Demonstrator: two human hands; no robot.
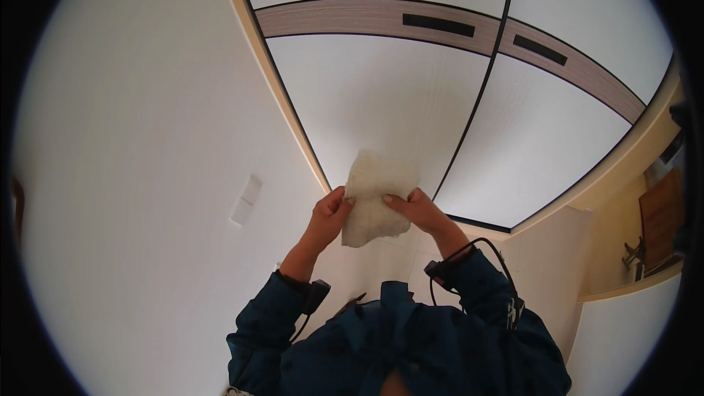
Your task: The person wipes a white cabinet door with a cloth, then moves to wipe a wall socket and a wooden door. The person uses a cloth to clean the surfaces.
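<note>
A pale, off-white folded cloth is stretched between my two hands in front of my body. My left hand pinches its left edge, thumb on top. On the other side, my right hand grips the right edge with the thumb lying across the near face. The cloth hangs with an uneven lower edge, and its upper right part looks blurred. Both wrists carry a small dark device with a cable over dark blue sleeves.
Ahead stands a white sliding-door wardrobe with a wood-grain band and dark recessed handles. A white wall with a switch plate is at the left. A brown wooden piece of furniture is at the far right.
</note>
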